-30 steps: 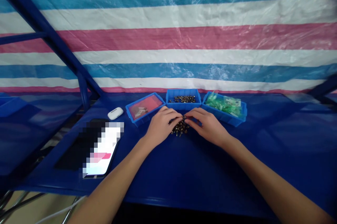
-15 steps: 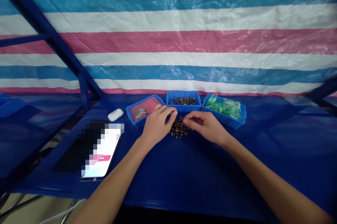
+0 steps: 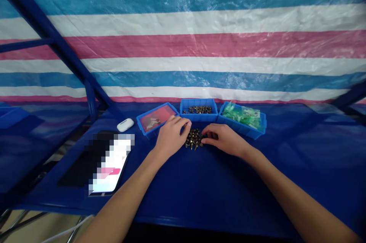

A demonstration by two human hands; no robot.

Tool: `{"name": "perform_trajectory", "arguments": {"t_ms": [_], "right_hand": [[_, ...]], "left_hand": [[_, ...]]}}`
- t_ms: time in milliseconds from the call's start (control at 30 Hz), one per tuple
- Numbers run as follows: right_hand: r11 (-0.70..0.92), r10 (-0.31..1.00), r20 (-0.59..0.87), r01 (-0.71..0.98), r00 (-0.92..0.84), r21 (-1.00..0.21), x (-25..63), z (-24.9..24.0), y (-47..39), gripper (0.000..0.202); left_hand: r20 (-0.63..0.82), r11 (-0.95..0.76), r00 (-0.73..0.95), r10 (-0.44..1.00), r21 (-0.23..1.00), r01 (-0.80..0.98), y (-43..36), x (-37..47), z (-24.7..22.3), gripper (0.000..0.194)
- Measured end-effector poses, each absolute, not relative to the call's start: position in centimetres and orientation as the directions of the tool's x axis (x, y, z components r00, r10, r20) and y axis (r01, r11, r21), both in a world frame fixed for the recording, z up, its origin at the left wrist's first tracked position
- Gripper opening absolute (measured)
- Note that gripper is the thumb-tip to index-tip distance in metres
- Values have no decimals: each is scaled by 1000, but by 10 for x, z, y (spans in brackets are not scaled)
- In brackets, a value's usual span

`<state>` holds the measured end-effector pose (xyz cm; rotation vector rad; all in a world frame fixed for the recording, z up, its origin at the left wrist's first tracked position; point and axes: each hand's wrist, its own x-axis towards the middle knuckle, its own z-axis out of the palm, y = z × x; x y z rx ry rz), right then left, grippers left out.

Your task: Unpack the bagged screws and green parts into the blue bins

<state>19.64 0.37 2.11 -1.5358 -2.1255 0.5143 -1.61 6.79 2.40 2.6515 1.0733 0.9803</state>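
Note:
A pile of small bronze-coloured pieces with round heads and thin shanks, like tacks or screws, lies on the blue table between my hands. My left hand is at the pile's left side, its thumb and forefinger tips close together. Whatever sits between those tips is too small to make out. At the right edge of the pile, my right hand has its fingers curled and its thumb apart from them, with nothing visible in the gap. Just behind the pile, a blue bin holds more of the same pieces.
Left of the middle bin stands a blue bin with a red bag. Another blue bin at right holds green plastic packets. A white earbud case and a lit phone lie to the left on the blue table.
My right hand has moved slightly down and right at the pile, and its thumb and fingers have parted. My left hand has barely moved.

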Motion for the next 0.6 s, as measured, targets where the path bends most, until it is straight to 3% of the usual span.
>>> {"name": "perform_trajectory", "arguments": {"t_ms": [367, 600], "right_hand": [[362, 928, 252, 826, -275, -432, 195, 20, 3, 8], [406, 906, 356, 711, -230, -575, 187, 27, -1, 19]], "left_hand": [[530, -773, 571, 627, 332, 542, 67, -15, 21, 20], [467, -785, 631, 619, 385, 485, 62, -14, 25, 18]]}}
